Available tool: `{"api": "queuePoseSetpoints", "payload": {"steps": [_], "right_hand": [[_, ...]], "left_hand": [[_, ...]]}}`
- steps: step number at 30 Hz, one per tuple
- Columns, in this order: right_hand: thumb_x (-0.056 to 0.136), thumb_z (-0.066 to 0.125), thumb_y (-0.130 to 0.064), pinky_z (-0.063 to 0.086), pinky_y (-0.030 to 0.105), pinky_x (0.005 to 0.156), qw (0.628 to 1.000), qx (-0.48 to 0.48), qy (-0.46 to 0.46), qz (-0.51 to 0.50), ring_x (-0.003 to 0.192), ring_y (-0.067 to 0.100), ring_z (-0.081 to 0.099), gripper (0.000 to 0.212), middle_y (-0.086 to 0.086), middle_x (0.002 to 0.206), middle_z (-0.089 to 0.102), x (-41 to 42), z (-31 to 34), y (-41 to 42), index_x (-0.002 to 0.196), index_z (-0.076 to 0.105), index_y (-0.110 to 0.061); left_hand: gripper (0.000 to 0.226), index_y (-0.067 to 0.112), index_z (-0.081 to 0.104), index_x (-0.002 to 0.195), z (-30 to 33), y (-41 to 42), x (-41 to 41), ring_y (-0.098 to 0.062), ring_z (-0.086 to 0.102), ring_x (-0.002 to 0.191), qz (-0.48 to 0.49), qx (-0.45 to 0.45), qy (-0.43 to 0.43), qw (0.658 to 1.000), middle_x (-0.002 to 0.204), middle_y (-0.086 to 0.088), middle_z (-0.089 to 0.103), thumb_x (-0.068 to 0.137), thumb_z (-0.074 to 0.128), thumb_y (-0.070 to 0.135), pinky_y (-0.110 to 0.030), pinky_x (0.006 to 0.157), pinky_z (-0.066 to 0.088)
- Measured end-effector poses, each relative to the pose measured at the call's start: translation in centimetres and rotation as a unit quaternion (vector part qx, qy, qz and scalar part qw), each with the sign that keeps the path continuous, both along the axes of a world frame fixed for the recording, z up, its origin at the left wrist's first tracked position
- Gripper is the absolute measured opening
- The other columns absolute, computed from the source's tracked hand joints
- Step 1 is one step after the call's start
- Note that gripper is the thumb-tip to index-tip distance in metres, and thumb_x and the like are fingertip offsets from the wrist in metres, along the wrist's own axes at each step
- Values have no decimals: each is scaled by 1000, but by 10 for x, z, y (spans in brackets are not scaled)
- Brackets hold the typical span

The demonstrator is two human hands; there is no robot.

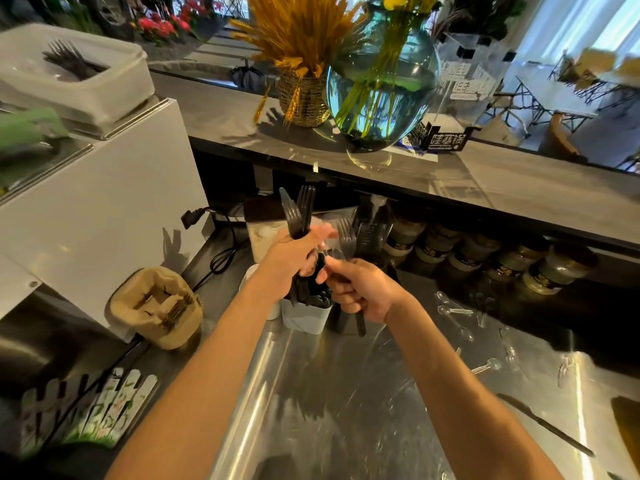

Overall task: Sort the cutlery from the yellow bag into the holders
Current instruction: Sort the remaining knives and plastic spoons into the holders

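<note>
Head view: steel table (346, 393); left hand (294, 258) grips black forks (299, 213), right hand (360, 289) grips one fork (346, 237), both above white holder (304, 317); glass vase (381, 81) behind.

black forks (298, 211) upright, above white holder (304, 317)

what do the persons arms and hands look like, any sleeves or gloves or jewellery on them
Both forearms are bare right up to the bottom edge of the picture, so no sleeves show. The left hand and the right hand wear no gloves. No watch, bracelet or ring is visible on either wrist or on the fingers that show.
</note>
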State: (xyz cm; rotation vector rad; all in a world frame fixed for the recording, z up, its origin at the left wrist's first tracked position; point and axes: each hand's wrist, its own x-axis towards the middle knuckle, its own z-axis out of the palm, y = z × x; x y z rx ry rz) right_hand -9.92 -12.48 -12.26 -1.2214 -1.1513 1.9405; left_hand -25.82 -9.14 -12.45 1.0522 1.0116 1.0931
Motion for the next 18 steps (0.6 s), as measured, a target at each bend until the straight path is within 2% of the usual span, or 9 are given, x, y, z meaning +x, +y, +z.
{"api": "queuePoseSetpoints", "payload": {"steps": [2,4,7,10,12,14,16,18], "right_hand": [[106,45,-36,17,20,38,1000,-6,5,7,46,8,21,38,-4,59,25,0,1,-1,90,68,-11],[107,43,-35,17,20,39,999,-11,-5,32,46,8,21,39,-5,58,25,0,2,-2,93,70,-11],[107,40,-36,17,19,38,997,-41,-2,63,45,6,22,39,-5,60,26,-7,1,-3,103,68,-10],[105,44,-37,20,16,36,995,-57,37,73,44,4,25,32,-4,61,32,-19,-4,0,112,61,-11],[101,50,-38,21,14,34,994,-57,57,69,42,3,28,28,-4,61,39,-28,-7,5,108,58,-12],[102,50,-38,20,14,34,995,-53,49,64,41,3,27,26,-2,62,44,-39,-10,10,103,58,-13],[105,44,-38,19,15,34,997,-59,21,40,41,4,26,31,0,62,49,-52,-13,15,98,60,-13],[107,42,-36,21,16,35,999,-49,-4,3,42,6,30,35,4,67,56,-68,-16,21,102,64,-9]], "left_hand": [[31,-10,64,97,3,-3,-4,-11,32,36,-26,20,36,999,63,-16,45,94,66,20,-21,38,26],[17,2,61,84,3,-5,-10,-10,31,37,-45,13,54,997,51,-5,42,94,67,15,-22,38,23],[20,17,55,78,3,-7,-21,-8,33,38,-58,-2,84,995,54,2,44,93,68,13,-22,39,26],[19,20,62,76,4,-10,-40,-9,37,42,-75,6,122,990,58,3,51,89,72,13,-23,43,31],[12,17,69,78,1,-9,-55,-11,36,43,-82,12,125,989,55,2,50,89,73,12,-23,42,27],[7,13,72,81,0,-9,-70,-12,35,42,-67,10,136,988,55,-2,53,88,73,12,-23,41,27],[18,17,73,71,-5,-7,-79,-11,35,41,-37,7,149,988,53,-3,57,87,73,9,-22,41,26],[30,19,67,58,-12,-4,-85,-9,32,38,15,-9,145,989,46,3,51,84,73,3,-21,40,25]]}}
